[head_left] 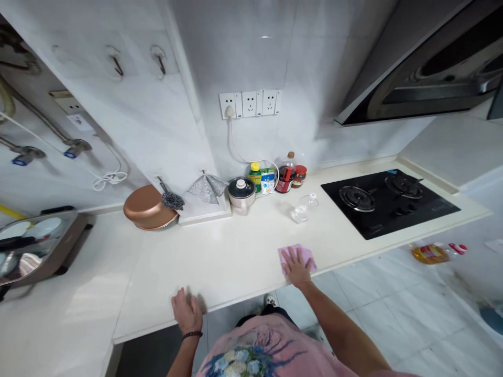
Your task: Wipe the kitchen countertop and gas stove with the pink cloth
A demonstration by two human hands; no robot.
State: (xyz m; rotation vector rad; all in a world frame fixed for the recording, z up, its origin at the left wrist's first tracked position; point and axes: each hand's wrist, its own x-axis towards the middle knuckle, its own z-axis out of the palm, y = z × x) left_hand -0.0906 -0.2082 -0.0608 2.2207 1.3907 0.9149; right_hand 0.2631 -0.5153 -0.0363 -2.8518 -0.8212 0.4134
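My right hand (297,268) lies flat with fingers spread on a pink cloth (307,255), pressing it against the white countertop (220,262) near its front edge. Further left, my left hand (187,312) rests at the counter edge, its fingers apart and slightly bent, with nothing in it. Beyond the cloth, a clear plastic bottle (302,209) with a white cap stands on the counter.
Along the wall are a small lidded pot (241,196), a green bottle (255,177), a dark sauce bottle (285,175) and a red-lidded jar (299,176). A black gas stove (377,209) is at right. A copper pan (147,207) and dish rack (63,251) are at left.
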